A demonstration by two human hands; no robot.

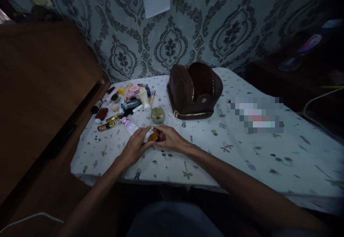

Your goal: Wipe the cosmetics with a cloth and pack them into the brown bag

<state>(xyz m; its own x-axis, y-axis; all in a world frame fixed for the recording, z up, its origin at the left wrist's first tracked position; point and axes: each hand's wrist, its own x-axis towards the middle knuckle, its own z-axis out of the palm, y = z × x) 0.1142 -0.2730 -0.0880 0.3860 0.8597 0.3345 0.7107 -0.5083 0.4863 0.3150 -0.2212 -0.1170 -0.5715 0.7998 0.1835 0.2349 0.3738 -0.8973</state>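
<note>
Right hand (172, 139) fingers wrapped on amber jar (153, 135) at near side of table (166, 167), left hand (136, 143) fingers pressing white cloth (148, 135) to it, gold-lidded jar (157, 115) just beyond, open brown bag (182, 90) behind.

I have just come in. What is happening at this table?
A person's left hand and right hand together hold a small amber item, with something white against it, too hidden to identify. A gold-lidded jar stands just beyond the hands. Cosmetics are spread to the left, and a brown bag stands open behind, to the right.
</note>
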